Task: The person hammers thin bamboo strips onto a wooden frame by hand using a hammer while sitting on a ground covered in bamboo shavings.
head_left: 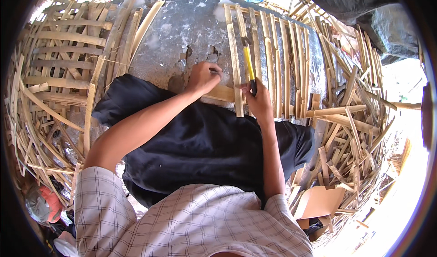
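Observation:
My right hand (260, 101) grips the black end of a hammer (248, 61) with a yellow and black handle, its dark head pointing away from me. The thumb of that hand is beside a long bamboo slat (232, 52). My left hand (204, 80) is closed, fingers curled, with a small dark thing (214, 70) showing at the fingertips; I cannot tell its kind. Under and between my hands a flat bamboo crosspiece (221, 93) runs sideways, partly hidden. To the right, several slats (277, 61) lie side by side, running away from me.
A worn grey surface (177, 25) lies beneath the slats. Woven bamboo pieces (68, 40) are stacked at the left. Loose bamboo strips (350, 134) are heaped at the right, near an open cardboard box (318, 201). Black cloth (195, 138) covers my legs.

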Demonstrator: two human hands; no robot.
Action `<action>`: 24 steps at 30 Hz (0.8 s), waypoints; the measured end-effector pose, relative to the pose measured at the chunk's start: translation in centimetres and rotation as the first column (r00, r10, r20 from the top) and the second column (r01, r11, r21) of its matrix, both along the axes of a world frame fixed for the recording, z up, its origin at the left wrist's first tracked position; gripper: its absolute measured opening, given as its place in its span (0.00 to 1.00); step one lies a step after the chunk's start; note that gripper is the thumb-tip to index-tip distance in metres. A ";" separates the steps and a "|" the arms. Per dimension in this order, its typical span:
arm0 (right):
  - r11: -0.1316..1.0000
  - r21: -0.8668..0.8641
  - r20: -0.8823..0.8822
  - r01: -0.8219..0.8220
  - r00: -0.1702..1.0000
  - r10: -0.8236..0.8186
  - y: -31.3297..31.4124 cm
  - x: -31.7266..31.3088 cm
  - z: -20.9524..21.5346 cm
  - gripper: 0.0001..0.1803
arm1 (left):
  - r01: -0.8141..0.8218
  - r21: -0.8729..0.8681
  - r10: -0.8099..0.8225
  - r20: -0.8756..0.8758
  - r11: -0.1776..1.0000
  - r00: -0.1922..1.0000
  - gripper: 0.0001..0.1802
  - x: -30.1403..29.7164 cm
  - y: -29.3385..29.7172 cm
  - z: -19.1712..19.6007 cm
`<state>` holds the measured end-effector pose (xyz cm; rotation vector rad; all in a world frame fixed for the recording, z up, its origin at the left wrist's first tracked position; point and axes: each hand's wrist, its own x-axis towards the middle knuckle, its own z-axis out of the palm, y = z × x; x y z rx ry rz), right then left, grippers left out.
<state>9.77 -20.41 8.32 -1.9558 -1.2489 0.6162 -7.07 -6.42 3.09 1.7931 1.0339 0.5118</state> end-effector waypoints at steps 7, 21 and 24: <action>0.995 0.092 0.222 -0.028 0.975 0.007 -0.2 -1.7 0.7 0.07 | -0.132 -0.375 0.103 -0.099 0.918 0.990 0.18 0.2 1.1 -0.6; 0.990 0.048 0.179 -0.132 0.976 0.121 -1.2 -1.2 -0.4 0.15 | 0.162 -0.478 -0.280 -0.186 0.863 0.942 0.30 -0.7 3.9 -1.1; 0.990 0.024 0.151 -0.135 0.980 0.130 -1.5 -0.9 -0.5 0.13 | 0.231 -0.543 -0.388 -0.195 0.808 0.901 0.35 -0.8 4.2 0.6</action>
